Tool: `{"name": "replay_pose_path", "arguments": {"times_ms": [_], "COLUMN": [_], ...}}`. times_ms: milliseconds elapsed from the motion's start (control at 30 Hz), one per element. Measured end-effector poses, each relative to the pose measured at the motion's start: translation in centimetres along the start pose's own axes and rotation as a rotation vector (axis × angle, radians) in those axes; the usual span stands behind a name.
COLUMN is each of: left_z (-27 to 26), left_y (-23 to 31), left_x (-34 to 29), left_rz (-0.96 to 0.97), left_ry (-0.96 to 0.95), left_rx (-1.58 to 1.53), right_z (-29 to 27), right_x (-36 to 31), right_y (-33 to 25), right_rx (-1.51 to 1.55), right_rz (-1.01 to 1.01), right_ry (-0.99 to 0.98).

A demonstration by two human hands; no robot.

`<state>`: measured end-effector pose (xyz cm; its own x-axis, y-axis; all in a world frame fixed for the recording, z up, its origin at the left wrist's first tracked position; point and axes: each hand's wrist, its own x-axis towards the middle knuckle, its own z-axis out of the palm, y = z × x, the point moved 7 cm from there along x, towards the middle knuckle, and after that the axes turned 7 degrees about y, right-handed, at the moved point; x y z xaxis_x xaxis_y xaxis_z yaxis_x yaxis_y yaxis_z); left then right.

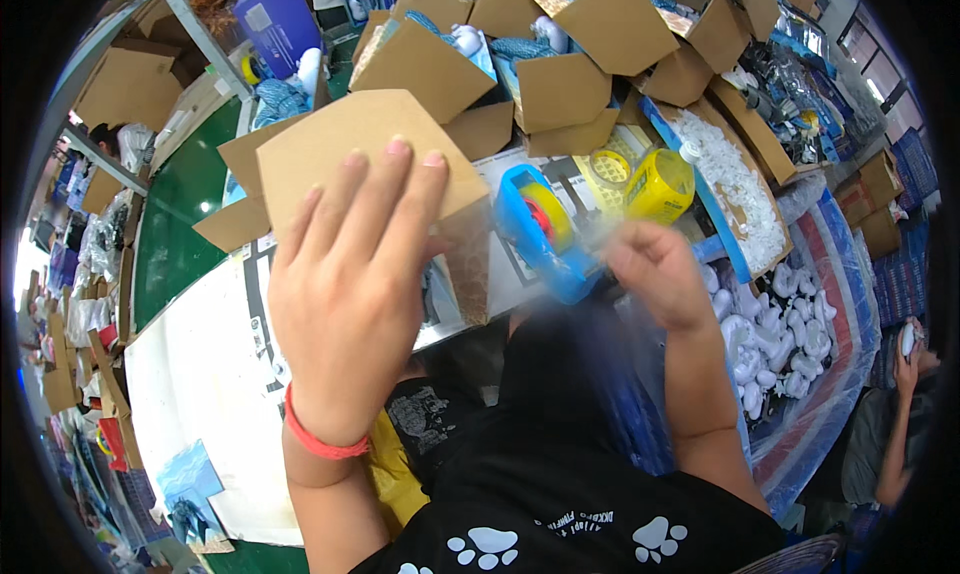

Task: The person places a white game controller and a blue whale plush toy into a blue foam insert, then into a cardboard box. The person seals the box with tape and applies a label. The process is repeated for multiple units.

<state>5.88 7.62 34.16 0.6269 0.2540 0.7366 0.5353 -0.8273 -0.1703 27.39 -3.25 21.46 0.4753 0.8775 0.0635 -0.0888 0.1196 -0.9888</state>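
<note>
My left hand [350, 259] lies flat, fingers spread, on the top flap of a brown cardboard box [375, 119]. Its thumb rests at the box's right edge. Closed in a pinch, my right hand [660, 274] is beside the blue tape dispenser [575, 286], which carries a yellow tape roll [557, 219] with a red core. A blurred, see-through strip of tape [602, 236] shows at the right fingertips. Just behind that hand stands a yellow bottle [660, 187] with a white cap. The left palm hides part of the box.
Several open cardboard boxes [565, 89] crowd the back of the table. To the right, a plastic-lined bin [850, 314] holds white moulded pieces [770, 344], beside a tray of white bits [730, 189]. A white sheet [200, 349] covers the left of the table. Another person's hand [906, 359] is far right.
</note>
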Motion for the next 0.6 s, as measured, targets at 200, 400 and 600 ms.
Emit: {"name": "replay_pose_path", "arguments": {"times_ms": [200,400,600], "left_z": [0.6,0.9,1.3], "left_y": [0.4,1.0,1.3], "left_x": [0.1,0.2,0.3], "left_rz": [0.012,0.010,0.037], "left_ry": [0.000,0.050,0.051], "left_rx": [0.015,0.023,0.028], "right_z": [8.5,9.1,8.9], "right_x": [3.5,4.2,4.4], "right_y": [-6.1,-4.9,-3.5], "right_rx": [0.080,-0.204,-0.014], "right_rz": [-0.064,0.046,0.180], "right_ry": [-0.123,0.078,0.055]}}
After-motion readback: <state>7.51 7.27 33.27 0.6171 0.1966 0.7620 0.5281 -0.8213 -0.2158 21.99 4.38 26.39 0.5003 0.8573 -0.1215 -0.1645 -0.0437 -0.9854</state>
